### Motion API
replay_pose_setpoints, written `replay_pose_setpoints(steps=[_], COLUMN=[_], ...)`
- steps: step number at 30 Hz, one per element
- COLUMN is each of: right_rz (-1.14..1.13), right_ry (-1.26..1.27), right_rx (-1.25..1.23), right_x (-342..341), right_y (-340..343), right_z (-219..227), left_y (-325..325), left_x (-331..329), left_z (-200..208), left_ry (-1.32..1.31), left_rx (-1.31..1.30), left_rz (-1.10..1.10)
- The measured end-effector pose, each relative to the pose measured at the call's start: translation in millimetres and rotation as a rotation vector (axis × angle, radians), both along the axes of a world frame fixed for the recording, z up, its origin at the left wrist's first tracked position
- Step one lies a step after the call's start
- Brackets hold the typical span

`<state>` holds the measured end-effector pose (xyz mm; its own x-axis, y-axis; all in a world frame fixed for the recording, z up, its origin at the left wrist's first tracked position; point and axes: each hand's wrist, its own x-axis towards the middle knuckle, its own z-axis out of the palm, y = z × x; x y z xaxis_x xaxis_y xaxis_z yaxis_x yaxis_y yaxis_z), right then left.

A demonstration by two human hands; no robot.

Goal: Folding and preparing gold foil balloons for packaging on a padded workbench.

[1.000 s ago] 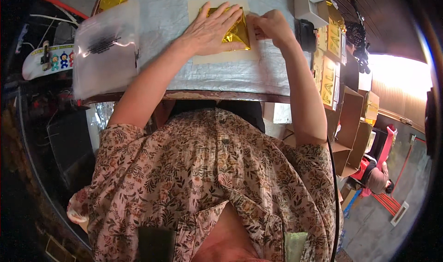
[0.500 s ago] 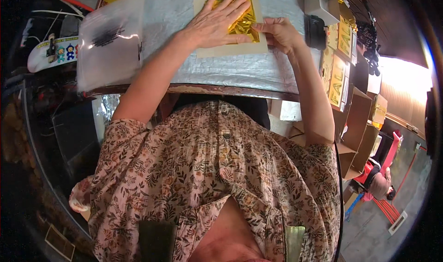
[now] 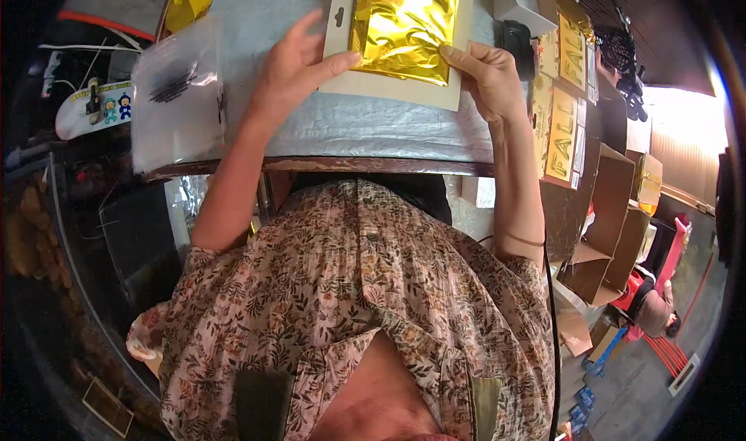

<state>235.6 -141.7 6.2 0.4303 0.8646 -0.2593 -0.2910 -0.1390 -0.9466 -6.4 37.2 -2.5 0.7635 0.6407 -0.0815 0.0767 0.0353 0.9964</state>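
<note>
A folded sheet of shiny gold foil (image 3: 408, 25) lies on a pale backing card (image 3: 365, 83) that has a hang slot near its left edge. My right hand (image 3: 489, 76) grips the card's right side, its thumb on the foil and its fingers bent behind the edge. At the left, my left hand (image 3: 295, 68) has its fingers apart and slightly blurred. Its thumb tip rests at the foil's left edge, over the card.
On the table's silvery covering (image 3: 311, 142), a clear plastic bag (image 3: 175, 107) lies at the left. A black round object (image 3: 514, 48) and an open white box (image 3: 524, 2) stand at the right. Yellow-labelled packs (image 3: 563, 134) and cardboard boxes (image 3: 606, 216) are beyond; a person (image 3: 657, 309) is farther off.
My left hand has lifted off the foil and drawn left, uncovering it. The card is raised nearer and slightly turned, and my right hand now holds its edge with the thumb on the foil.
</note>
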Motion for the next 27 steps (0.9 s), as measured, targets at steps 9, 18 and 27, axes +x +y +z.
replay_pose_setpoints(steps=[9,18,27], right_rz=[0.002,0.08,0.109], right_ry=[-0.103,-0.295,-0.459], right_rx=[-0.121,-0.303,-0.381], right_x=[4,-1,1], right_y=[8,53,62], right_z=[-18,-33,-34], left_y=[-3,47,40], left_x=[8,50,80], left_z=[34,-7,-46], left_ry=[0.014,-0.151,-0.019], left_rx=[1.06,1.171,1.141], left_rz=[0.148,-0.36,-0.44])
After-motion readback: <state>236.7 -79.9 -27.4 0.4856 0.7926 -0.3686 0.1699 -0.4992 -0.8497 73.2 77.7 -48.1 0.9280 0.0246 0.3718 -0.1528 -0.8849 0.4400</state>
